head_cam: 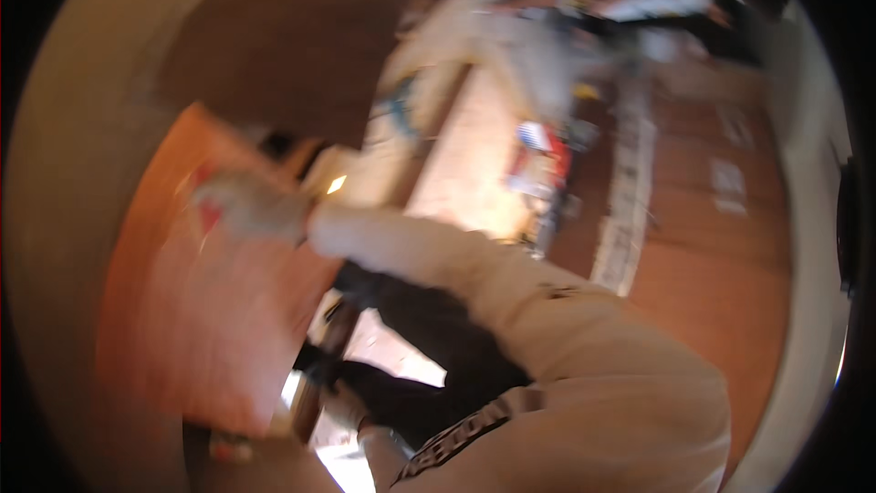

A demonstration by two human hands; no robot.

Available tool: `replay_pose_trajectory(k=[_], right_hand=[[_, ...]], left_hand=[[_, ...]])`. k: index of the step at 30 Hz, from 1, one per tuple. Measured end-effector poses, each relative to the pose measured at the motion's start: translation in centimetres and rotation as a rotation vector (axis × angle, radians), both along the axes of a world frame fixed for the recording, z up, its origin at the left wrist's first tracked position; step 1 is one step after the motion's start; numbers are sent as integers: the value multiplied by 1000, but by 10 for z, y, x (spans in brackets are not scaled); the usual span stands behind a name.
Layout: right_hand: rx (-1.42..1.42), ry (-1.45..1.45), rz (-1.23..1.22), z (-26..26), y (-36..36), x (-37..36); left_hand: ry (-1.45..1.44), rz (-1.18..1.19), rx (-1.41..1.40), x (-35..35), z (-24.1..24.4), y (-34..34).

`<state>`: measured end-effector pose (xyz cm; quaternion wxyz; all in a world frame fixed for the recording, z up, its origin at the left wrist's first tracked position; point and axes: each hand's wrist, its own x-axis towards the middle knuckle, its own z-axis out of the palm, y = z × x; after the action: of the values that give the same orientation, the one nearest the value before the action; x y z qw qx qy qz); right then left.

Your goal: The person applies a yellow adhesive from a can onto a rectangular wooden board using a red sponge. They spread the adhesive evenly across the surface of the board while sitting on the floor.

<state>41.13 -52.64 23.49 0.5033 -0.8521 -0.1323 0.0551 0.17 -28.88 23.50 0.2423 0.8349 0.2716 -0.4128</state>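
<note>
My right hand (256,205), in a pale glove, reaches out across an orange-brown panel (205,322). It grips a small red object (211,218), too blurred to name, against or just in front of the panel. Lower down, my left hand (344,405) is beside my dark trouser leg and a brown beam-like edge (333,342). Whether its fingers hold that edge cannot be made out. Motion blur softens the whole view.
A dark brown panel (280,41) adjoins the orange one. Red and white items (540,157) lie on the brightly lit floor (458,150). Farther right, a pale strip (626,192) crosses a reddish-brown surface (712,253). Blurred clutter (643,0) fills the top. A blue coil-like thing (402,106) lies near the beam.
</note>
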Motion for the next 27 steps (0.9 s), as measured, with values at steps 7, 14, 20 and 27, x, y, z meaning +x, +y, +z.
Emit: replay_pose_trajectory(k=[7, 14, 20, 27], right_hand=[[-235, 341, -192, -4, -46, 113], [-923, -89, 330, -19, -37, 166], [-1122, -280, 466, -40, 0, 154], [-1236, -135, 375, -72, -34, 49]], left_hand=[[133, -37, 244, 30, 28, 0], [173, 77, 217, 28, 31, -25], [157, 91, 215, 27, 29, -27], [191, 62, 204, 25, 31, -25]])
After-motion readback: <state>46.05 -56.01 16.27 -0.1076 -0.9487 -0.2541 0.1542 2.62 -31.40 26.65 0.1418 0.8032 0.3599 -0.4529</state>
